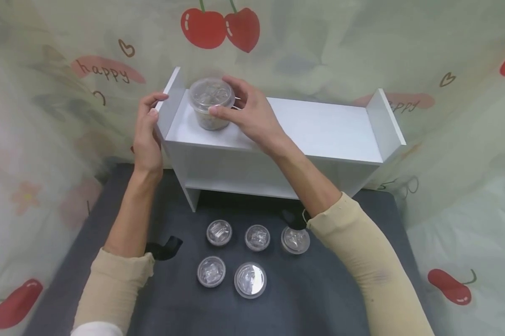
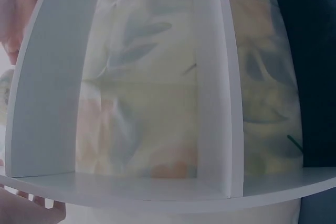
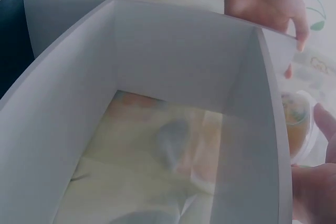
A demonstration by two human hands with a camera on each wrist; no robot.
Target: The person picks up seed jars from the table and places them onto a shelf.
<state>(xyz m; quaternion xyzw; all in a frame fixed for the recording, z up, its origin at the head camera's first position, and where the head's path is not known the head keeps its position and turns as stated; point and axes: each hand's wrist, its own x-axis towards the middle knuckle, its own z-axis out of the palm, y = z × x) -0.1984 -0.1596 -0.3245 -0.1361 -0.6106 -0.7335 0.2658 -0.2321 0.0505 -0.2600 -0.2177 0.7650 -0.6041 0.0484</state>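
On the top board of a white shelf unit (image 1: 319,126), near its left end, stands a clear lidded plastic tub (image 1: 211,100). My right hand (image 1: 252,112) grips this tub from its right side, thumb in front and fingers behind. In the right wrist view the tub (image 3: 296,124) shows orange-brown contents, with the right hand (image 3: 315,182) beside it. My left hand (image 1: 147,130) holds the unit's raised left side panel (image 1: 171,102), its fingertips over the edge. The left wrist view catches only part of the left hand (image 2: 31,208) at the panel.
Several smaller lidded tubs, among them one at the front (image 1: 250,280) and one at the back left (image 1: 219,233), sit on the dark tabletop (image 1: 172,298) before the unit. A lower shelf board (image 1: 244,189) runs under the top. Cherry-printed cloth (image 1: 319,51) hangs behind.
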